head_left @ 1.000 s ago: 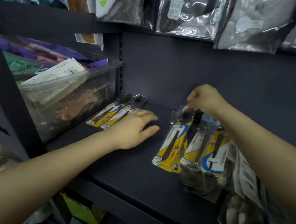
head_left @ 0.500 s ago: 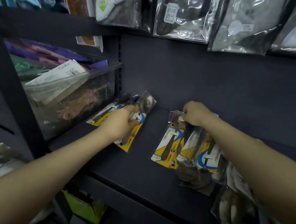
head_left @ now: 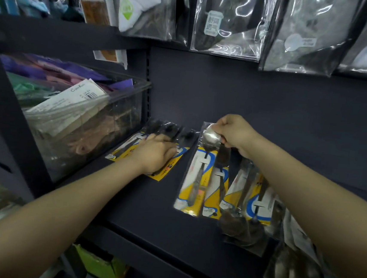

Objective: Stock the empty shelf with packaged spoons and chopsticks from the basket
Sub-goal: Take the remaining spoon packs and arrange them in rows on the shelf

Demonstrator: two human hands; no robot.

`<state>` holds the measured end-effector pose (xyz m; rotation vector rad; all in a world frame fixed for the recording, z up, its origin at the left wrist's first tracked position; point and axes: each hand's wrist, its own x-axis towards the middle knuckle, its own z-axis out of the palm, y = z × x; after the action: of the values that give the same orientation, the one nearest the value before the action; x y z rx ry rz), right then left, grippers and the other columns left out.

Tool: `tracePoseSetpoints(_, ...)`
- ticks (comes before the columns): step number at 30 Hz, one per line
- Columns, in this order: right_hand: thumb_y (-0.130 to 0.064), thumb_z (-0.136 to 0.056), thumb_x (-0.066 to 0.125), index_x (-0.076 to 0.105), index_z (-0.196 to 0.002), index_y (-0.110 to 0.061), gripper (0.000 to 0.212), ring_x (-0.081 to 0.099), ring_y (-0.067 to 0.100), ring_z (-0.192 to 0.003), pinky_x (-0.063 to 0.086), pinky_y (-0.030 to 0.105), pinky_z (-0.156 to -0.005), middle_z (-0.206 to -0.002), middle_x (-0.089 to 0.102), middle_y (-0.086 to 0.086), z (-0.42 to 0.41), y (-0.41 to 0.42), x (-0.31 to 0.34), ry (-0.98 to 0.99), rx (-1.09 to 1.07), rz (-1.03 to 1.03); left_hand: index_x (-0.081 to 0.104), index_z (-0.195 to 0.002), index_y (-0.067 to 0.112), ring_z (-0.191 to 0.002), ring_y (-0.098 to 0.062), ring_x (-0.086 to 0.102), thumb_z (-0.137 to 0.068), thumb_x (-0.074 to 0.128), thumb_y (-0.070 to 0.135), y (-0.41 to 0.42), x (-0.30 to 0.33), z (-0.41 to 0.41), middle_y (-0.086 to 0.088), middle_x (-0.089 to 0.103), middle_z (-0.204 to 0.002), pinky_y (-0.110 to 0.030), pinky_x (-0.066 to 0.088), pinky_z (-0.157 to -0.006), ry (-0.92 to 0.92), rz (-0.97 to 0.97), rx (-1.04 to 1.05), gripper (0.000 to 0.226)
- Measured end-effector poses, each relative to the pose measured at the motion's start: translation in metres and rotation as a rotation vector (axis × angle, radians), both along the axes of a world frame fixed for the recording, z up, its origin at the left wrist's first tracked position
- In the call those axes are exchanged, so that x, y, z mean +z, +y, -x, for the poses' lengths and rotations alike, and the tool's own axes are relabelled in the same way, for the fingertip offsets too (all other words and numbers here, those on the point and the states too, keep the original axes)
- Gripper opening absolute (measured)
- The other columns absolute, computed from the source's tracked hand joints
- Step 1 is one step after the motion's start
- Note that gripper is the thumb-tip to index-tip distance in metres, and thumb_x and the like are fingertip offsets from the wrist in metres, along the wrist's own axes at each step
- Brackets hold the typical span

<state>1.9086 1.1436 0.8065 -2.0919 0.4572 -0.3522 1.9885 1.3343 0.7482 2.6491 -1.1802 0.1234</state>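
Dark shelf [head_left: 148, 211] partly stocked. Three spoon packs [head_left: 176, 160] with yellow cards laid flat side by side at rear left, next to clear bin [head_left: 85, 127] of packaged goods. Left hand [head_left: 154, 156] palm-down on those packs, fingers curled over their upper ends; grip or mere pressure cannot be told. Right hand [head_left: 234, 132] pinching top of silver spoon pack [head_left: 197, 173], bowl end raised. Further spoon packs [head_left: 246, 196] fanned just right of it, overlapping. Bagged goods [head_left: 230, 20] hanging above.
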Motion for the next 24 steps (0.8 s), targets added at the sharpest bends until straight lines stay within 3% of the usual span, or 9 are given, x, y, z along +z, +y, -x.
tracePoseSetpoints(2, -0.005, -0.09, 0.049, 0.047, -0.062, -0.014, 0.029, 0.042, 0.014, -0.047, 0.037, 0.022, -0.041, -0.057, 0.047, 0.006, -0.016, 0.006, -0.005, -0.016, -0.052, 0.022, 0.05, -0.128, 0.009, -0.128, -0.026, 0.041, -0.083, 0.024, 0.039, 0.008, 0.007, 0.007, -0.013, 0.048, -0.137, -0.025, 0.023, -0.108, 0.049, 0.191, -0.063, 0.061)
tracePoseSetpoints(4, 0.001, -0.086, 0.049, 0.049, -0.061, -0.011, 0.028, 0.049, 0.019, -0.052, 0.045, 0.029, -0.05, -0.065, 0.055, 0.013, -0.03, 0.011, -0.009, -0.005, -0.112, 0.092, 0.046, -0.132, 0.007, -0.13, -0.022, 0.04, -0.084, 0.026, 0.039, 0.019, 0.014, 0.019, -0.01, 0.046, -0.139, -0.019, 0.021, -0.106, 0.112, 0.283, -0.12, 0.061)
tracePoseSetpoints(6, 0.002, -0.085, 0.048, 0.06, -0.076, -0.002, 0.015, 0.06, 0.029, -0.072, 0.052, 0.035, -0.069, -0.087, 0.064, 0.02, -0.042, 0.013, -0.014, 0.034, -0.138, 0.271, 0.04, -0.137, 0.014, -0.135, -0.016, 0.034, -0.084, 0.028, 0.045, 0.031, 0.012, 0.027, -0.004, 0.039, -0.146, -0.016, 0.017, -0.109, 0.121, 0.169, -0.215, 0.062)
tracePoseSetpoints(9, 0.002, -0.086, 0.049, 0.065, -0.098, 0.005, 0.02, 0.062, 0.033, -0.102, 0.048, 0.032, -0.084, -0.107, 0.067, 0.019, -0.049, 0.011, -0.019, 0.063, -0.075, 0.451, 0.024, -0.143, 0.025, -0.143, -0.011, 0.016, -0.08, 0.026, 0.061, 0.044, 0.0, 0.029, 0.0, 0.016, -0.156, -0.017, 0.007, -0.113, 0.084, -0.101, -0.293, 0.073)
tracePoseSetpoints(15, -0.014, -0.089, 0.056, 0.065, -0.108, -0.004, 0.023, 0.058, 0.028, -0.109, 0.042, 0.03, -0.092, -0.116, 0.066, 0.012, -0.026, -0.007, -0.018, 0.187, 0.156, 0.616, 0.009, -0.145, 0.03, -0.144, -0.008, 0.005, -0.078, 0.034, 0.064, 0.043, -0.001, 0.035, 0.006, 0.005, -0.157, -0.025, 0.007, -0.118, 0.15, -0.144, -0.335, 0.079)
tracePoseSetpoints(18, -0.026, -0.089, 0.056, 0.068, -0.106, -0.011, 0.025, 0.059, 0.026, -0.107, 0.043, 0.031, -0.089, -0.113, 0.067, 0.006, -0.009, -0.019, -0.017, 0.298, 0.181, 0.794, 0.008, -0.146, 0.023, -0.144, -0.009, 0.004, -0.085, 0.044, 0.059, 0.034, 0.0, 0.04, 0.004, 0.003, -0.157, -0.023, 0.007, -0.117, 0.132, -0.178, -0.348, 0.08)
tracePoseSetpoints(20, -0.027, -0.085, 0.061, 0.068, -0.098, -0.011, 0.022, 0.06, 0.025, -0.099, 0.045, 0.031, -0.083, -0.104, 0.067, 0.006, -0.004, -0.026, -0.019, 0.347, 0.15, 0.761, 0.01, -0.147, 0.018, -0.144, -0.009, 0.004, -0.088, 0.043, 0.052, 0.025, 0.002, 0.04, 0.002, 0.003, -0.158, -0.017, 0.004, -0.112, 0.12, -0.187, -0.35, 0.075)
tracePoseSetpoints(22, -0.021, -0.082, 0.067, 0.065, -0.081, -0.011, 0.011, 0.058, 0.023, -0.082, 0.044, 0.028, -0.069, -0.083, 0.063, 0.006, -0.002, -0.029, -0.023, 0.325, 0.112, 0.537, 0.012, -0.147, 0.016, -0.144, -0.01, 0.003, -0.089, 0.043, 0.049, 0.017, 0.003, 0.04, 0.001, 0.002, -0.158, -0.014, 0.003, -0.11, 0.123, -0.186, -0.354, 0.074)
tracePoseSetpoints(24, -0.014, -0.081, 0.069, 0.059, -0.069, -0.012, 0.016, 0.052, 0.018, -0.067, 0.039, 0.024, -0.058, -0.066, 0.056, 0.004, -0.001, -0.03, -0.026, 0.298, 0.107, 0.323, 0.015, -0.146, 0.018, -0.144, -0.009, 0.003, -0.089, 0.045, 0.048, 0.012, 0.003, 0.04, 0.003, -0.002, -0.157, -0.017, 0.004, -0.112, 0.174, -0.157, -0.374, 0.072)
